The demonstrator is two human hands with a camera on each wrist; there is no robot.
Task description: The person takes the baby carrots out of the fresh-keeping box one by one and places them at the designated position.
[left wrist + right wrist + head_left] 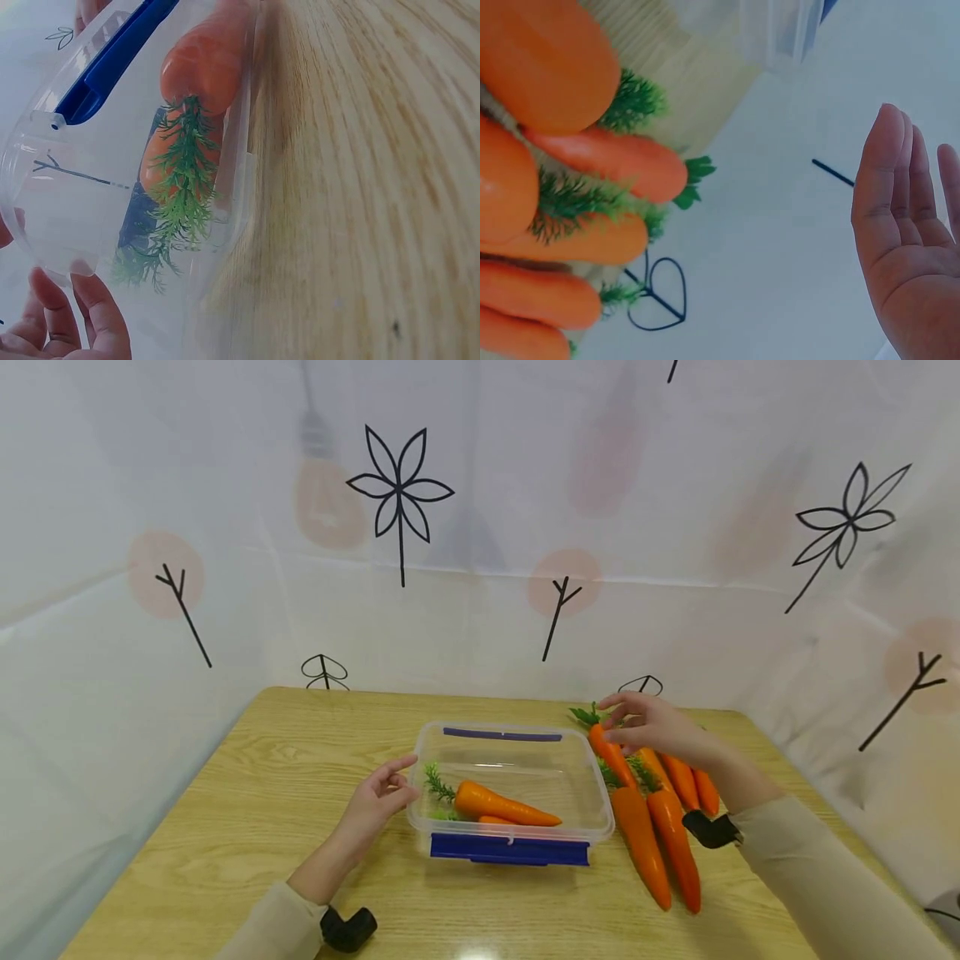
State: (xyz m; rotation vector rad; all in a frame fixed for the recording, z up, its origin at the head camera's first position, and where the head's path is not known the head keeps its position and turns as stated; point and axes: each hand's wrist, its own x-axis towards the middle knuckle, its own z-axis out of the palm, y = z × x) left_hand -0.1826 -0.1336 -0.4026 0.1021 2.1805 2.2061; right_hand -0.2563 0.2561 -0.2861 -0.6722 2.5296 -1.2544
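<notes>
A clear plastic box (498,748) with blue side clips stands on the table; inside are an orange toy carrot (498,803) with feathery green leaves and another carrot partly hidden beneath it. My left hand (378,793) is at the box's left end, its loosely bent fingertips at the rim; in the left wrist view these fingers (101,311) meet the clear wall. My right hand (652,727) hovers over the carrot pile, beside a carrot with broad green leaves (611,756). Its fingers (881,161) look extended in the right wrist view, with nothing held.
Several more carrots lie right of the box, two of them, a front carrot (641,847) and its neighbour (675,852), pointing toward me. The wooden table (247,793) ends at a white patterned cloth (465,635) behind.
</notes>
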